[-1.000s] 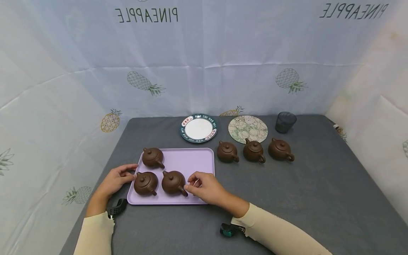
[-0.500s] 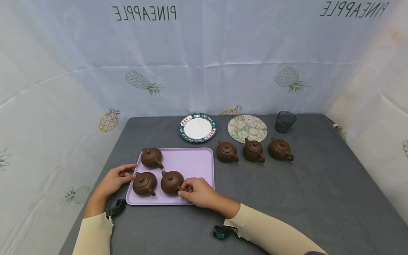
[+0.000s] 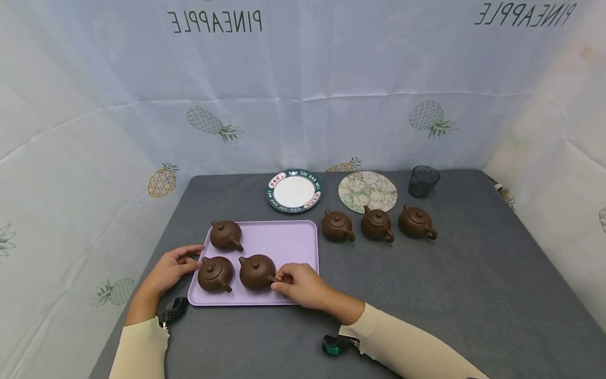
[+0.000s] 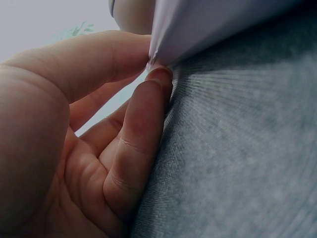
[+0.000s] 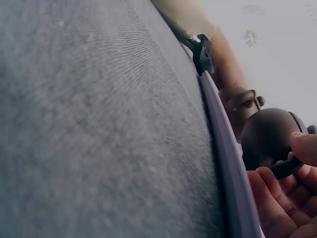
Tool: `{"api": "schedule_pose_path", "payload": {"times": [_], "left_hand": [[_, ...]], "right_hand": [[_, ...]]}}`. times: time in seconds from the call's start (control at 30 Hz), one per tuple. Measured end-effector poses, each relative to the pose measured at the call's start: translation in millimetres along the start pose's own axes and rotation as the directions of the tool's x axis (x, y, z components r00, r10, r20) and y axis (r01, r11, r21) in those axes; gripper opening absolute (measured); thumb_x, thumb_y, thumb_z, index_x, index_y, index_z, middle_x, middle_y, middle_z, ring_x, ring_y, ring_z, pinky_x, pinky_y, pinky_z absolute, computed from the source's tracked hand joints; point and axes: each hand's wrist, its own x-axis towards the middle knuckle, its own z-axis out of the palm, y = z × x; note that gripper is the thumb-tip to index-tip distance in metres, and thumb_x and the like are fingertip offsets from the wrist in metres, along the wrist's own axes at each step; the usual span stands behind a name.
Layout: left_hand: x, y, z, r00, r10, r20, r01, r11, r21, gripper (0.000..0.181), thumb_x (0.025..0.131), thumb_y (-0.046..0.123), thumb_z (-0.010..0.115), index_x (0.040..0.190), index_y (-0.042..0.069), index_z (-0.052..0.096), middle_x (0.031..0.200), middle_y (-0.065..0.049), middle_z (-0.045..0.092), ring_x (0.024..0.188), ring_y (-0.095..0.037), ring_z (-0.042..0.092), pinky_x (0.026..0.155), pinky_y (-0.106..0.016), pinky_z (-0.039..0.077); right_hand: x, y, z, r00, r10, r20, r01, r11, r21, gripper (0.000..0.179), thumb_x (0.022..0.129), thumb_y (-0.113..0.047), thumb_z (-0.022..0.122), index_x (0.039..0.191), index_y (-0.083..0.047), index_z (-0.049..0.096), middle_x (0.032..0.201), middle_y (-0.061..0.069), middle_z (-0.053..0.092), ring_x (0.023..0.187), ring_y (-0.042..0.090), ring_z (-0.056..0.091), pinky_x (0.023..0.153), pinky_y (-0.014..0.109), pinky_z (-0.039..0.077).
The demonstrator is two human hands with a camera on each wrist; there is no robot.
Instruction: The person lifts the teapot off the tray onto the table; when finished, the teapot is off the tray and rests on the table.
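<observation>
Right grip came down a touch and now pinches the handle of the front-right brown teapot, sitting on the lilac tray whose edge the left grip pinches. Honestly, a lopsided pull could tip it and drop the lid.

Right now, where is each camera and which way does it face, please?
Head: on the head, facing forward, down at the tray; left hand, right hand, sleeves show.
Left wrist: on that wrist, facing the left hand at the tray.
Right wrist: on that wrist, facing the right hand on a teapot; left forearm beyond.
Head and right wrist share that teapot.
</observation>
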Motion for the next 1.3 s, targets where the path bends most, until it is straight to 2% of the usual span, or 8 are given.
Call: {"api": "schedule_pose_path", "payload": {"times": [0.2,0.47,0.73,1.0,1.3], "left_hand": [[0.4,0.3,-0.2,1.000,0.005,0.000,-0.005,1.000,-0.004,0.045,0.088,0.002,0.071,0.129,-0.009,0.055,0.082,-0.005,0.070,0.073,-0.009,0.063,0.069,-0.019,0.045],[-0.1,-1.4,-0.7,1.000,0.007,0.002,-0.007,1.000,0.003,0.045,0.088,0.003,0.071,0.129,-0.008,0.056,0.080,-0.005,0.069,0.073,-0.010,0.063,0.068,-0.020,0.045],[-0.3,-1.8,-0.4,1.000,-0.006,0.005,0.006,1.000,-0.003,0.045,0.088,0.005,0.071,0.130,-0.007,0.056,0.081,-0.005,0.069,0.074,-0.010,0.063,0.069,-0.020,0.046],[0.5,-0.9,-0.5,1.000,-0.008,0.003,0.008,1.000,-0.004,0.045,0.088,0.004,0.070,0.130,-0.007,0.055,0.081,-0.005,0.069,0.073,-0.009,0.063,0.069,-0.020,0.046],[-0.1,-0.7,-0.4,1.000,0.003,0.004,-0.003,1.000,0.001,0.045,0.088,0.004,0.070,0.129,-0.007,0.055,0.080,-0.004,0.069,0.073,-0.010,0.063,0.069,-0.020,0.045]], "right_hand": [[-10.6,1.6,-14.9,0.999,0.034,-0.028,-0.033,0.998,0.048,0.014,0.090,-0.022,0.072,0.083,-0.013,0.064,0.071,-0.007,0.060,0.064,0.007,0.059,0.056,0.024,0.047],[-33.8,9.2,-46.1,0.994,0.042,-0.100,-0.038,0.998,0.044,0.010,0.090,-0.020,0.072,0.088,-0.012,0.066,0.080,-0.006,0.060,0.068,0.010,0.058,0.058,0.028,0.049],[-59.8,20.6,-72.7,0.985,0.074,-0.159,-0.067,0.997,0.049,0.008,0.090,-0.018,0.072,0.089,-0.012,0.066,0.079,-0.005,0.061,0.068,0.011,0.060,0.060,0.029,0.049],[-82.7,36.7,-88.1,0.971,0.099,-0.219,-0.096,0.995,0.023,0.010,0.091,-0.019,0.071,0.090,-0.011,0.065,0.076,-0.005,0.063,0.068,0.011,0.062,0.060,0.029,0.049],[-100.1,51.2,-98.4,0.959,0.152,-0.240,-0.156,0.988,0.002,0.012,0.092,-0.022,0.070,0.090,-0.012,0.064,0.075,-0.005,0.063,0.067,0.011,0.062,0.060,0.029,0.048]]}}
